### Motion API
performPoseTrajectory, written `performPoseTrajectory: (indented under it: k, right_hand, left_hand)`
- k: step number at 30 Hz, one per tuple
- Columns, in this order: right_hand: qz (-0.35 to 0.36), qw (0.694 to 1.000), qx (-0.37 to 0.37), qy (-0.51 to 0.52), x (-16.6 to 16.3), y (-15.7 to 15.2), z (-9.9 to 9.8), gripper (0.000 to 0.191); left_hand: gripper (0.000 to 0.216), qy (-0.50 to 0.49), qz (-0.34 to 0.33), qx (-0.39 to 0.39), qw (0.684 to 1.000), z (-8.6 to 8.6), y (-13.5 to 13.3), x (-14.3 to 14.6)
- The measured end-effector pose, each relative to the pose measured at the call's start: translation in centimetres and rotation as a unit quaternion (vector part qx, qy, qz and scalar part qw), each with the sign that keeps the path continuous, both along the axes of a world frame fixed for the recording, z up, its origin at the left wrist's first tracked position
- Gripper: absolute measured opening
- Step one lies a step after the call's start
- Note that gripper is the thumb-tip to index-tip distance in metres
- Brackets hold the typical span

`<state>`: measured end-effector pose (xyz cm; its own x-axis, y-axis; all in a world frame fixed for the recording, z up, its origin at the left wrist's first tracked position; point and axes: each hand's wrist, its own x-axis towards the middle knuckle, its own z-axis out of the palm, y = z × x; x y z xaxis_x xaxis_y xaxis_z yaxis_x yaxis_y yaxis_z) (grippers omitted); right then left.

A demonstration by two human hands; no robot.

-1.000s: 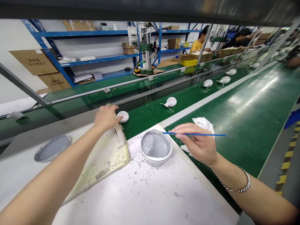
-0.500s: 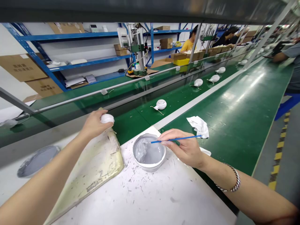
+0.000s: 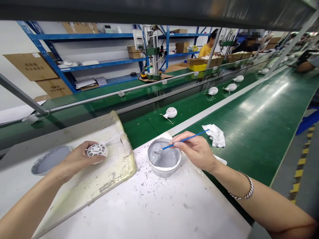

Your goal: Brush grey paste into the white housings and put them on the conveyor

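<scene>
My left hand [image 3: 74,160] is closed around a small round white plastic part [image 3: 97,150] with its flat ribbed side up, held over a stained cream board [image 3: 109,172]. My right hand [image 3: 196,149] pinches a thin blue brush [image 3: 185,139] whose tip dips into a white bowl of grey paste [image 3: 164,161] on the white worktable [image 3: 159,205].
A grey lid [image 3: 48,160] lies at the far left. More white round parts [image 3: 171,112] ride the green conveyor [image 3: 249,109]. A crumpled white wipe [image 3: 216,134] lies on the belt by my right hand. Blue shelving, a small press and seated workers are behind.
My left hand took the white part off the belt edge and brought it back over the cream board, turning it flat side up. The brush tip moved from the bowl's rim into the paste.
</scene>
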<state>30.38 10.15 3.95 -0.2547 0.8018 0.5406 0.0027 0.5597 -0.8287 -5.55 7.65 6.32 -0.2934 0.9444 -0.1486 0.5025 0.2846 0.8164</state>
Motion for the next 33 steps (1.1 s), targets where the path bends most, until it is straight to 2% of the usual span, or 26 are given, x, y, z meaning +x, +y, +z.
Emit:
performPoseTrajectory:
  k: [3,6,8,11,13,14,18,20,22,25,27,29,33]
  right_hand:
    - [0.024,0.992,-0.107,0.056,0.0,0.2,0.1,0.009]
    - [0.032,0.981,-0.167,0.094,0.1,0.7,0.1,0.013]
    - [0.033,0.970,-0.205,0.127,0.2,1.0,0.0,0.017]
    - [0.024,0.941,-0.279,0.191,0.4,1.3,0.0,0.022]
    - [0.013,0.916,-0.326,0.233,0.5,1.4,0.0,0.026]
    - [0.009,0.905,-0.345,0.250,0.6,1.4,0.1,0.028]
    - [0.000,0.882,-0.379,0.282,0.7,1.5,0.0,0.034]
    - [-0.007,0.881,-0.384,0.278,0.7,1.6,-0.1,0.036]
    - [-0.015,0.881,-0.387,0.272,0.7,1.6,-0.2,0.035]
    - [-0.021,0.883,-0.384,0.268,0.8,1.6,-0.3,0.032]
    - [-0.017,0.884,-0.380,0.270,0.8,1.6,-0.4,0.030]
    - [-0.014,0.884,-0.379,0.275,0.8,1.6,-0.4,0.029]
    - [-0.018,0.879,-0.386,0.279,0.7,1.5,-0.4,0.029]
  left_hand:
    - [0.047,-0.128,0.048,0.032,0.990,0.0,-0.1,0.9]
    - [0.056,-0.276,0.057,0.055,0.958,0.3,-0.2,2.5]
    - [0.049,-0.390,0.073,0.077,0.915,0.6,-0.5,4.0]
    - [0.032,-0.538,0.117,0.100,0.829,1.1,-1.1,6.2]
    - [0.034,-0.570,0.101,0.086,0.811,1.0,-1.4,7.4]
    - [0.037,-0.560,0.082,0.078,0.821,0.9,-1.6,7.8]
    - [0.066,-0.380,0.046,0.098,0.919,0.2,-2.4,8.8]
    - [0.076,-0.300,0.019,0.103,0.948,0.1,-2.9,9.3]
    - [0.074,-0.231,-0.016,0.112,0.966,0.2,-3.6,10.2]
    - [0.060,-0.132,-0.034,0.147,0.980,0.7,-4.6,11.6]
    - [0.055,-0.117,-0.038,0.144,0.982,1.0,-5.1,12.2]
    - [0.058,-0.161,-0.059,0.106,0.980,1.2,-5.4,12.4]
    - [0.055,-0.297,-0.108,0.026,0.948,1.2,-5.7,12.1]
